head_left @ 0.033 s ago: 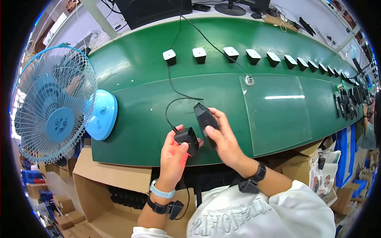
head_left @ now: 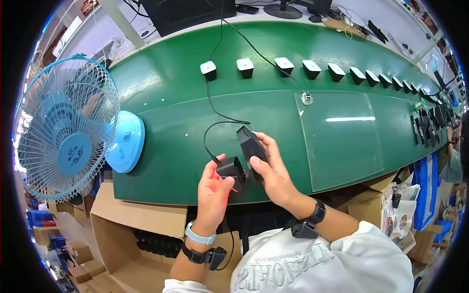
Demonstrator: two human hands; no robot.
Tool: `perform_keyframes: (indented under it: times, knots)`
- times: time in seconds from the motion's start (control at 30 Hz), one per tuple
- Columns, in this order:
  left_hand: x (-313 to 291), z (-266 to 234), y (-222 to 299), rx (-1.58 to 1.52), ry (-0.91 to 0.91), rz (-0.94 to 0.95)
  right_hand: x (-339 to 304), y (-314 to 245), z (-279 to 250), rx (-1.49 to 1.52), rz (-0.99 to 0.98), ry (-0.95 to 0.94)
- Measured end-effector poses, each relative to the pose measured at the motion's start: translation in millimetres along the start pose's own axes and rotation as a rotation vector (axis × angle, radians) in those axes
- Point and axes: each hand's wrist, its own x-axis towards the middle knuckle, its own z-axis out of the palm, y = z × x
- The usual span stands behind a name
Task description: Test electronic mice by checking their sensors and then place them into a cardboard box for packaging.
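My left hand (head_left: pixel 212 195) is closed around a small black box-shaped device (head_left: pixel 228 167) with an open, hollow side and a thin cable (head_left: pixel 207 141) running from it. Red light glows on the palm and fingers beneath it. My right hand (head_left: pixel 277 183) grips a long black handheld device (head_left: pixel 251 145), tilted with its angled end up and to the left, thumb on its near face. Its lower end is close beside the box-shaped device; I cannot tell whether they touch. Both are held over the near edge of the green table (head_left: pixel 166 171).
A row of black blocks with white tops (head_left: pixel 245 65) crosses the table's far side. A clear sheet (head_left: pixel 342 156) lies at right, with a small white connector (head_left: pixel 306 98) on its corner. A blue fan (head_left: pixel 73 151) stands left; an open cardboard box (head_left: pixel 137 210) sits below the edge.
My right hand and the long device have shifted slightly left, toward the box-shaped device. The left hand has barely moved.
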Motion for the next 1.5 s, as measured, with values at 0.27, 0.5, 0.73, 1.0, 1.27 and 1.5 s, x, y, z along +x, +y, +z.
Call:
perform_keyframes:
  times: [0.27,0.5,0.73,1.0,1.27,1.5]
  knots:
    - [0.0,-9.8,-4.5,-0.043,-0.049,0.031,-8.1,4.1,11.8,-0.345,-0.240,-0.054]
    - [1.1,-6.4,-2.7,-0.248,-0.081,-0.051,-10.7,-3.5,5.5,-0.517,-0.564,-0.124]
    - [1.6,-14.9,-0.6,-0.112,-0.010,0.015,11.1,-17.5,-49.6,-1.218,-0.478,0.099]
    - [-2.9,-12.1,-6.3,0.424,0.015,0.187,0.6,-28.0,-42.7,-1.392,-0.574,0.178]
    - [-7.3,-8.7,-24.4,0.700,0.066,0.410,-27.1,-8.4,7.0,-0.713,-0.501,-0.182]
    - [-7.8,15.0,-13.1,0.955,0.182,0.578,-24.7,-5.6,21.0,-0.603,-0.415,-0.045]
